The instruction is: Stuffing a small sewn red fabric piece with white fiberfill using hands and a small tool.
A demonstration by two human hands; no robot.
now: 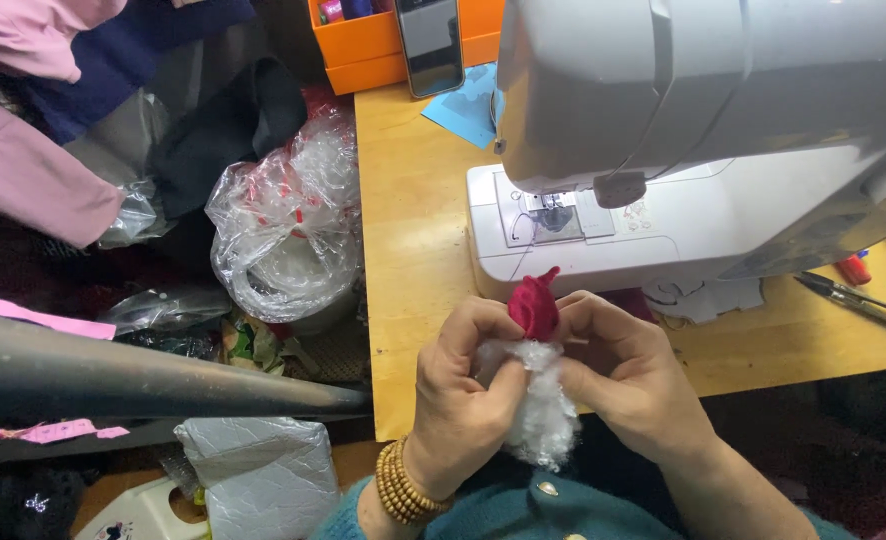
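Note:
My left hand (pixel 460 385) and my right hand (pixel 628 365) meet over the table's front edge. Together they grip a small dark red fabric piece (pixel 534 303) that pokes up between the fingertips. A clump of white fluffy stuffing (pixel 543 415) hangs below it, pinched by my left thumb and fingers. A wooden bead bracelet (pixel 400 482) circles my left wrist. Just behind the hands stands a white sewing machine (pixel 663 130) with its needle plate (pixel 551 216) facing me.
The machine rests on a wooden table (pixel 413 230). Small snips (pixel 853 297) lie at the right, an orange box (pixel 373 45) and a dark phone (pixel 430 45) at the back. Crumpled clear plastic bags (pixel 283 220) and clothes pile up on the left.

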